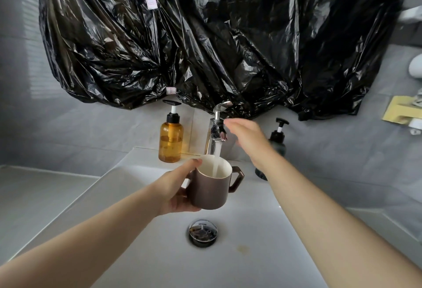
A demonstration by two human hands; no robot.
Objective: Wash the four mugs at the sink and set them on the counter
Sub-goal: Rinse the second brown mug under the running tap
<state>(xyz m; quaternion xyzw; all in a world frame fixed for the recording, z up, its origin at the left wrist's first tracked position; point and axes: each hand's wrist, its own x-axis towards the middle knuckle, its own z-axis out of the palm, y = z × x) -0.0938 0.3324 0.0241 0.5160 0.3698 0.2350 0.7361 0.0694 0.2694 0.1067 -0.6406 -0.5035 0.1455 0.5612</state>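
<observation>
- Holding the brown mug [211, 189] is the left hand [177, 190]: fingers curl round the near-left side of the body, thumb tip on the rim.
- Mug sits above the sink basin [141, 196], directly under the faucet [217, 127] spout, clear of the basin floor.
- It is roughly upright, with a cream interior and an angular handle pointing right, away from the gripping hand.
- Water stream [217, 157] runs from the spout straight into the mug's mouth, landing on the far inner side.
- Right hand [249, 141] is up at the faucet's right side with fingers straight and loosely together, gripping nothing.
- Its fingertips are just beside the lever. It is motion-blurred, so I can't tell if they touch.
- Chrome drain stopper [202, 233] is in the basin, near side of the mug. A small yellowish stain [243, 249] lies just right of it.
- Amber pump bottle [170, 138] stands on the far ledge, left of the faucet.
- Dark pump bottle [277, 143] stands right of the faucet, partly hidden behind the right wrist.
- Grey counter [34, 196] runs along the left of the basin.
- Crumpled black plastic sheet [205, 36] covers the far wall above the faucet, its lower edge hanging down to the faucet top.
- Yellow box [399, 110] lies at the far right edge, contents unclear.
</observation>
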